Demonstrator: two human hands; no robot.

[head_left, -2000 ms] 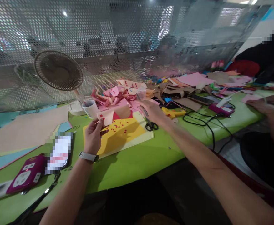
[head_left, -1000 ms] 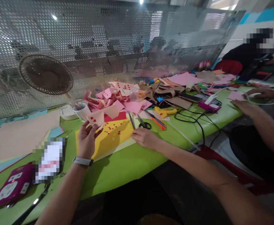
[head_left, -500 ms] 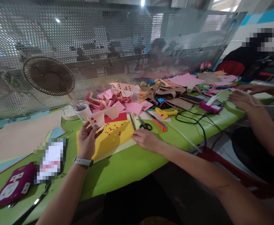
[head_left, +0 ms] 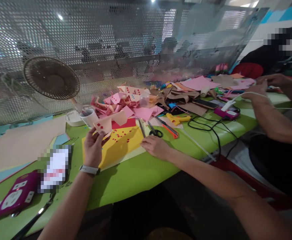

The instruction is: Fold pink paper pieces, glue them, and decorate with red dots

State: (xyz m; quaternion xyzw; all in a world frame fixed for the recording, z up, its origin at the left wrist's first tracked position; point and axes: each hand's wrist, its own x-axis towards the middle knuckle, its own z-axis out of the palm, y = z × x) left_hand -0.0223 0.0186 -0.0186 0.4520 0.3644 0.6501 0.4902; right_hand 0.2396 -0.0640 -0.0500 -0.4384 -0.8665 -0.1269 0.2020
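Note:
My left hand (head_left: 93,146), with a watch at the wrist, pinches a folded pale pink paper piece (head_left: 118,119) bearing red diamond-shaped dots. Beneath and beside it lies a yellow sheet (head_left: 118,153) scattered with small red pieces (head_left: 122,134). My right hand (head_left: 156,146) is low at that sheet's right edge, fingers curled together; whatever is between the fingertips is hidden. Just beyond those fingers lies a slim metal tool (head_left: 141,127), its kind unclear. Black-handled scissors (head_left: 156,133) and an orange utility knife (head_left: 171,129) lie beside the right hand.
Behind the sheet is a heap of cut pink paper (head_left: 126,100). A white cup (head_left: 89,116) and a fan (head_left: 52,78) stand at left, a phone (head_left: 56,168) nearer. Right are a yellow glue gun (head_left: 178,119), cables (head_left: 217,133) and another person's arms (head_left: 273,113).
My hands and the pink paper keep nearly the same pose. The view has shifted slightly. At right, the other person's hands have moved up and away.

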